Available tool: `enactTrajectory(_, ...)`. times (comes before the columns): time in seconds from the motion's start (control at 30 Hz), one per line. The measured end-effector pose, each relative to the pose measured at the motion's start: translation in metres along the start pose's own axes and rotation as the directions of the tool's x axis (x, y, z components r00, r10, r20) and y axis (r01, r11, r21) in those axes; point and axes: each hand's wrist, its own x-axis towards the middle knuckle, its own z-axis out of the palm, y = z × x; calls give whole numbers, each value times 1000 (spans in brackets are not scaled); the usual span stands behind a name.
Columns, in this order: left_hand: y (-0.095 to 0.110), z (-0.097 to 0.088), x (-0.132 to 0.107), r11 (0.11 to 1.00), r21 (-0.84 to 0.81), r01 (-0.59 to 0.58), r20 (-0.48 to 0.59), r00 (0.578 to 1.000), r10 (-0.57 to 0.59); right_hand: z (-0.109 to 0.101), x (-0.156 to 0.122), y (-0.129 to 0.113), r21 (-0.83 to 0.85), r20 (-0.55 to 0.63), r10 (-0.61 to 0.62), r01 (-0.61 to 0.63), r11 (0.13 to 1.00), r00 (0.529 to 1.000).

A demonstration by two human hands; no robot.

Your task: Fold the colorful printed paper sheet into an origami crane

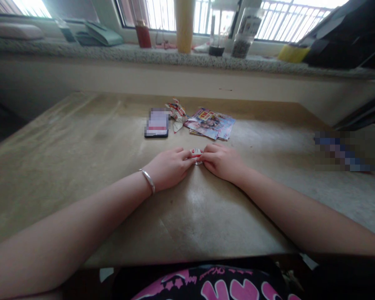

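From the head view, I have both hands meeting on the beige worn tabletop (81, 158). My landmark is the dark flat phone (156, 123), its screen blurred out. The small red-and-white folded paper piece (196, 153) sits nearer to me than the phone and a little to its right, resting on the table. The left hand (170, 166), with a thin silver bangle (148, 180) at its wrist, is closed narrow with its fingertips pinching the piece's left end. The right hand (223, 161) is closed the same way on the right end, and the two hands are nearly touching.

I judge the step in hand to be a fold or crease on this little piece, pressed down against the table. Any further fold calls for a tight fingertip grip and edges lined up by feel, as the piece is so small.

Just right of the phone lies a crumpled red-and-white printed scrap (176, 112). Further right is a loose stack of colourful printed paper sheets (212, 123). Beyond the phone, a speckled stone window ledge (112, 52) carries a tall yellow cylinder (184, 25) and a red container (143, 34).

Most of the piece is hidden by the fingers, so I cannot tell its shape or how many folds it has. Its print is too small to read. A bluish thing (340, 152) far right of the phone is blurred beyond naming, and the window glare washes out the ledge items
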Motion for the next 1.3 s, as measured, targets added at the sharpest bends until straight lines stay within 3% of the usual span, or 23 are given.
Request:
enactTrajectory(0.3, -1, -4, -2, 997, -23, 69, 21, 997, -68, -9, 0, -2, -21, 48, 15, -14, 1000, 999)
enactTrajectory(0.63, -6, -5, -6, 997, -61, 57, 22, 998, -56, -14, -3, 0, 9, 52, 47, -47, 999, 998)
enactTrajectory(0.87, -5, -7, -9, 996, 88, 13, 87, 996, -21, -13, -5, 1, 16, 32, 70, -71, 997, 997)
enactTrajectory(0.97, -5, -8, -10, 991, 130, 10, 55, 998, -17, -12, -6, 2, 29, 24, 71, -72, 997, 997)
enactTrajectory(1.3, -13, -1, -16, 999, 49, -7, -38, 999, 9, -6, -10, 9, 99, -73, 27, -20, 995, 997)
